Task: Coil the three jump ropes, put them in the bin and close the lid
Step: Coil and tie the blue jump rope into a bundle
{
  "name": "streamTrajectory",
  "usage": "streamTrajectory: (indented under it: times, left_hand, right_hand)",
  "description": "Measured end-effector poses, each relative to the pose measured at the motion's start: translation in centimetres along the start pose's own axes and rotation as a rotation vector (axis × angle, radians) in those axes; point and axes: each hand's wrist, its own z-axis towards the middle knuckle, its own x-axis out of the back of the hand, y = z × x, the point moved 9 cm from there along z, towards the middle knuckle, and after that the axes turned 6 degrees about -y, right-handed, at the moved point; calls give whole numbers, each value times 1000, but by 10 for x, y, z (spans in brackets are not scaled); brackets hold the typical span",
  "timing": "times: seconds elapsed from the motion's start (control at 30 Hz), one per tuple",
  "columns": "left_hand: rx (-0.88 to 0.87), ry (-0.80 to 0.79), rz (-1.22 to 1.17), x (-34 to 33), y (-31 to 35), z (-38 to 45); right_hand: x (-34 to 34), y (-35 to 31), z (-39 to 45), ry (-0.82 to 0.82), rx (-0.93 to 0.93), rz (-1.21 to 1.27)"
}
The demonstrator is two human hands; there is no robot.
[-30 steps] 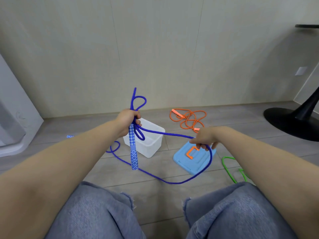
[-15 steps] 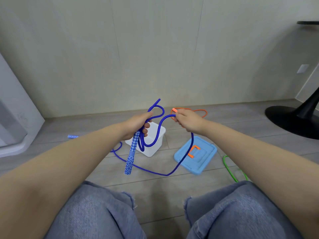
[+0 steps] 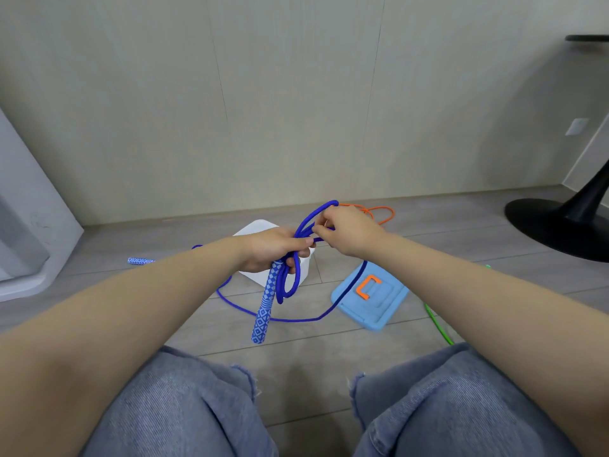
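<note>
blue cord jump rope [image 3: 298,278]: loops gripped in left hand [image 3: 272,249], patterned handle [image 3: 265,308] hanging long axis downward, tilted toward viewer; right hand [image 3: 349,230] pinches top loop. slack trails across floor past white plastic bin [image 3: 263,275] and light-blue lid [image 3: 370,300].

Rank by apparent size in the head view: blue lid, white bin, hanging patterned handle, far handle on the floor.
1. blue lid
2. white bin, partly hidden by hands, so unsure against the lid
3. hanging patterned handle
4. far handle
</note>
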Motion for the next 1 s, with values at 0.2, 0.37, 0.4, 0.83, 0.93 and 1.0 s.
streamTrajectory:
  times: [0.2,0.37,0.4,0.83,0.93,1.0]
  left_hand:
    - [-22,78,94,12,5,1]
    - [58,371,469,55,2,-5]
    - [75,465,552,66,2,-8]
    - [30,608,41,88,-13,-13]
    - [68,536,-18,77,-17,-10]
    - [72,495,-40,71,-17,-7]
  right_hand:
    - [5,15,-3,37,-182,100]
    - [-8,68,-13,-125,-389,225]
    - [-6,78,-19,-127,-431,268]
    - [-15,52,-1,-106,-327,480]
    - [-23,32,-1,-185,-270,494]
    - [-31,24,-1,-239,-249,554]
